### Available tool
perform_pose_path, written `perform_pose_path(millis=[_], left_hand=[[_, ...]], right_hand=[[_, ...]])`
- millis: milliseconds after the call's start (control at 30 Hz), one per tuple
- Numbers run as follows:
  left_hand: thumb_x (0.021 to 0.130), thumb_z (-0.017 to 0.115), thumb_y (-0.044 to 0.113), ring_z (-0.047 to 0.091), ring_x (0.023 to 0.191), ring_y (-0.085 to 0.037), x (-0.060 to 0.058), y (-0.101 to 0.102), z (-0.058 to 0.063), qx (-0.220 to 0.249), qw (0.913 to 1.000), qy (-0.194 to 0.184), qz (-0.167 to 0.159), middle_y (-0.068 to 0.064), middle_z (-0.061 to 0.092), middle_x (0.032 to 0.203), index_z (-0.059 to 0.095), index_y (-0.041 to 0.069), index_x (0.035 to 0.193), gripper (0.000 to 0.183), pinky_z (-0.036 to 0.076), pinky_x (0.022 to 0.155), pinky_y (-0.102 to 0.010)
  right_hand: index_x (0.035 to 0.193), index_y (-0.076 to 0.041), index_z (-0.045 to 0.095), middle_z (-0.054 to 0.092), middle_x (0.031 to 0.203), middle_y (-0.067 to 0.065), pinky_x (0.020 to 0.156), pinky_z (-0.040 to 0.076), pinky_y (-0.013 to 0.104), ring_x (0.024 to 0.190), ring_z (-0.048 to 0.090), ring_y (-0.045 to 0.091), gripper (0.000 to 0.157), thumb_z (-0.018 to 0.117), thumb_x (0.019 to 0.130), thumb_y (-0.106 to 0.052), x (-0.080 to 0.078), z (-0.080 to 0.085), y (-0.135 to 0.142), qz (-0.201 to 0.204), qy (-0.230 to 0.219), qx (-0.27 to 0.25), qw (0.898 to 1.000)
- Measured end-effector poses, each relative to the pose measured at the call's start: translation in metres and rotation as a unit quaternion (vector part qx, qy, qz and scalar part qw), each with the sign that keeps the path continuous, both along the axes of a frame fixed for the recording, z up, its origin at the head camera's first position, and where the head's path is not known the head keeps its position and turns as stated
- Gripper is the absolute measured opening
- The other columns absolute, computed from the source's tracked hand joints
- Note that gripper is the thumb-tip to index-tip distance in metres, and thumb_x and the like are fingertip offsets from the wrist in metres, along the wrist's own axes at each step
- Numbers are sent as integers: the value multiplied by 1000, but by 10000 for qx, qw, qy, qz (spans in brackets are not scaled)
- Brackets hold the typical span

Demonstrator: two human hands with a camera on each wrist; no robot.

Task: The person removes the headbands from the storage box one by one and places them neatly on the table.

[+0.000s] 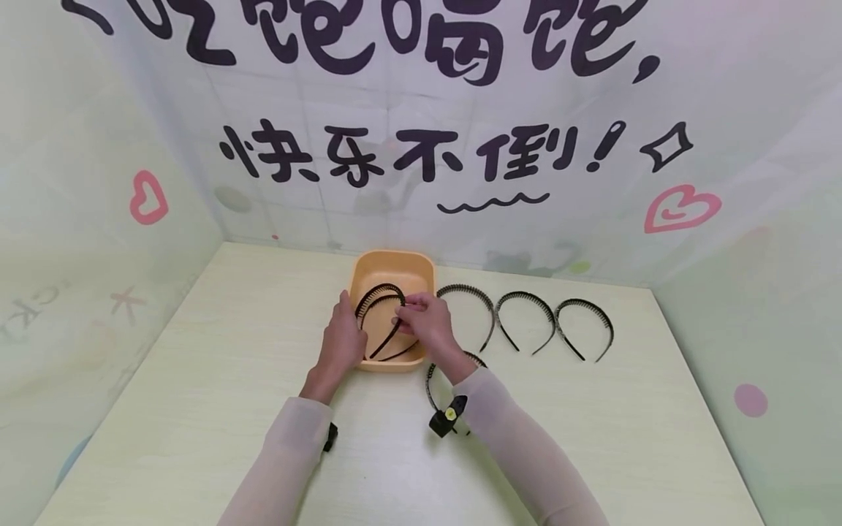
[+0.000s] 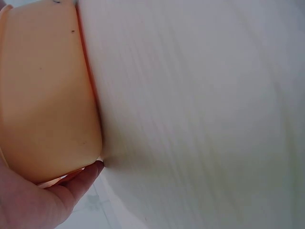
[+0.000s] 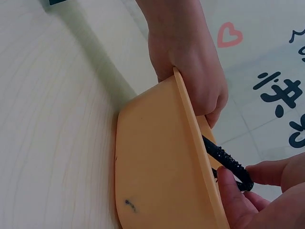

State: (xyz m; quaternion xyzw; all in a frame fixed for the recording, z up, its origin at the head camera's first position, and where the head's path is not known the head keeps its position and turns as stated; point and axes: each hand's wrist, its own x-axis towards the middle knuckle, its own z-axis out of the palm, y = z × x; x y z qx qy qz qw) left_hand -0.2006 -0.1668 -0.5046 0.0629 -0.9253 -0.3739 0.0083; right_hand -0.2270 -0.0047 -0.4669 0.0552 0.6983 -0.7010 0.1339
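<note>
An orange plastic basin (image 1: 395,261) stands near the back of the table. My left hand (image 1: 343,334) grips its left side; in the left wrist view the fingers (image 2: 86,181) reach down along the outer wall (image 2: 47,95). Between thumb and fingers, my right hand (image 1: 424,318) pinches a black toothed headband (image 1: 384,288) over the basin's right part. In the right wrist view that headband (image 3: 226,160) slopes up past the rim, with my right fingertips at its bend. Another thin dark headband (image 1: 400,353) lies inside the basin, partly hidden.
Three toothed headbands, the left one (image 1: 468,288), the middle one (image 1: 524,295) and the right one (image 1: 584,302), lie in a row right of the basin. One more headband (image 1: 430,386) lies under my right wrist, partly covered. A printed cloth (image 1: 395,212) rises behind the table.
</note>
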Motion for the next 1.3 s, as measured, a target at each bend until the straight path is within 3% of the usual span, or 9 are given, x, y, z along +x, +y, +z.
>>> perform_pose_path(millis=[300, 700, 1033, 1300], left_hand=[[90, 48, -3, 48, 124, -53, 0, -1, 3, -15, 10000, -75, -16, -36, 31, 149, 4, -8, 155, 78, 44, 100, -59], [90, 47, -3, 46, 127, -52, -3, -1, 2, -73, 9999, -107, -10, -35, 32, 149, 3, -8, 155, 78, 43, 102, -59], [91, 49, -3, 47, 126, -53, -2, -2, 1, -53, 10000, -34, -18, -37, 33, 147, 4, -8, 154, 78, 43, 102, -60], [90, 50, -4, 47, 125, -53, -2, -2, 1, -53, 10000, -19, -15, -37, 33, 148, 4, -9, 154, 79, 44, 101, -60]], right_hand=[[122, 6, 63, 68, 113, 30, 74, 60, 32, 87, 75, 27, 32, 66, 91, 0, -1, 5, 5, -123, 110, 183, 9997], [122, 0, 64, 70, 111, 27, 77, 60, 41, 77, 75, 20, 30, 66, 91, 0, -10, 6, 18, -247, 119, 318, 9991], [122, 1, 63, 69, 113, 27, 62, 58, 24, 72, 73, 14, 29, 62, 94, -1, -12, 2, 33, -303, 124, 60, 9994], [124, 1, 64, 69, 112, 28, 71, 60, 32, 76, 75, 22, 30, 60, 94, 1, -13, -4, 50, -315, 131, -57, 9994]])
